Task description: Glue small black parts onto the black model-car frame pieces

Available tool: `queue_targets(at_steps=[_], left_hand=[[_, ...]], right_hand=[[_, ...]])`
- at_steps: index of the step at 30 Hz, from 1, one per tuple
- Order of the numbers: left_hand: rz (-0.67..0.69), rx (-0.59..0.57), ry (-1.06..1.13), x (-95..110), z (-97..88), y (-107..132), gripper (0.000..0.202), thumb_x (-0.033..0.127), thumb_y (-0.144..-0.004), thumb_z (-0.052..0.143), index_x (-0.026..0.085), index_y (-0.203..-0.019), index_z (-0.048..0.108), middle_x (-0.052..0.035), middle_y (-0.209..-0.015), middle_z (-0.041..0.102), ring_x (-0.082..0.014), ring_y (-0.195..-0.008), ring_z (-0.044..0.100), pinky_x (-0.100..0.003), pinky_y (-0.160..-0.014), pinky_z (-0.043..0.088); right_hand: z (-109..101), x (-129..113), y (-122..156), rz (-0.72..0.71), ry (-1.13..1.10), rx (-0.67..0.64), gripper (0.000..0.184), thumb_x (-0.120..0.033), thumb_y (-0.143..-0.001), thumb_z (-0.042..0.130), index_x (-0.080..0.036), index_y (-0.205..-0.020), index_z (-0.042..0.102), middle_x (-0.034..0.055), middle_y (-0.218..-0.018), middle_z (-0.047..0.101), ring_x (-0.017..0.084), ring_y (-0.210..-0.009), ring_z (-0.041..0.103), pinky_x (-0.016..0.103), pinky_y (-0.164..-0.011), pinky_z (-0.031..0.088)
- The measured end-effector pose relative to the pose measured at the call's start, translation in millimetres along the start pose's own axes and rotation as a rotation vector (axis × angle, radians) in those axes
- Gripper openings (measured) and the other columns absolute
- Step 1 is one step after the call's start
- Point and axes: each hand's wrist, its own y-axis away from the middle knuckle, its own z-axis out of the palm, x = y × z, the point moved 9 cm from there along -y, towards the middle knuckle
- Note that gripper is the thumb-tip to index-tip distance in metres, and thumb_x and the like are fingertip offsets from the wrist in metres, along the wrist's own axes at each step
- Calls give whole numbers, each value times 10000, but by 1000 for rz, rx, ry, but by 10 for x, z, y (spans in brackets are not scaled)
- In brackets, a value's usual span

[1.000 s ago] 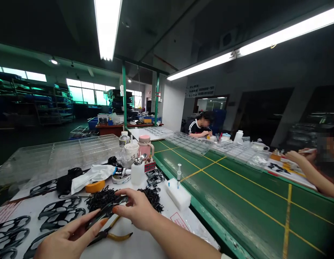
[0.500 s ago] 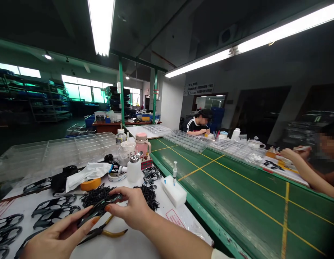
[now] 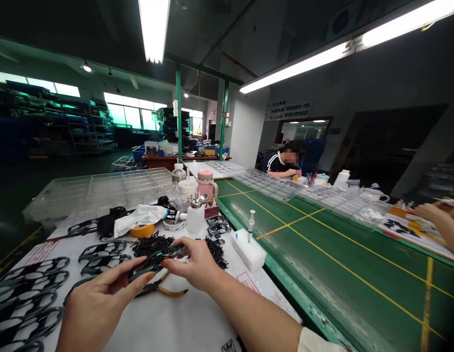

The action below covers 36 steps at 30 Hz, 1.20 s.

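My left hand (image 3: pixel 100 298) and my right hand (image 3: pixel 197 264) hold a dark plastic frame (image 3: pixel 153 263) between them, above the white work surface. The frame is slim and has openings; its exact kind is hard to make out. Thumb and fingers of each hand pinch one end. Just below lie pliers (image 3: pixel 173 292) with yellow handles, partly hidden by the frame and my left hand. Behind my hands is a pile of small black curved pieces (image 3: pixel 149 244). To the left, several similar black frames (image 3: pixel 32 278) with large openings lie in overlapping rows.
A white squeeze-top bottle (image 3: pixel 195 218), orange tape roll (image 3: pixel 142 231), white cloth (image 3: pixel 137 220) and pink mug (image 3: pixel 205 185) stand behind. A syringe (image 3: pixel 251 226) sticks up from a white block (image 3: pixel 248 249). The green belt (image 3: pixel 322 254) runs along the right; two people sit beyond it.
My view has turned left, so the scene sits further right. Both hands keep their pinch on the frame, with little change in its position between them.
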Motion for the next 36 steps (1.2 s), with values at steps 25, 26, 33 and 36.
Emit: queue_targets(at_steps=[25,26,33,36], left_hand=[[-66,-214,552,368,148,74,524,334,-624,865,153,-1091,712,-94,-1027,730,-238,-988,669,-316,-867,562],[-75,-218,563,367,155,76,522,330,-622,865,147,-1086,713,-96,-1015,732,-237,-979,670,-316,-859,563],[-119,-233,593,355,184,82,499,309,-612,857,128,-1057,721,-90,-912,736,-237,-884,676,-324,-777,563],[-142,-237,604,339,200,88,492,310,-612,855,132,-1051,725,-87,-913,736,-242,-897,673,-330,-778,559]], right_hand=[[-194,-797,386,-799,405,264,229,-108,-795,720,-256,-969,728,81,-1189,619,282,-1185,519,432,-886,533],[-175,-809,395,-817,416,264,227,-95,-799,710,-256,-958,731,77,-1173,629,281,-1176,524,451,-910,521],[-109,-785,398,-810,423,252,249,-59,-842,626,-268,-946,714,55,-1141,645,262,-1159,546,476,-959,493],[-95,-761,394,-802,415,248,253,-58,-849,610,-266,-958,703,54,-1126,643,257,-1152,555,477,-967,490]])
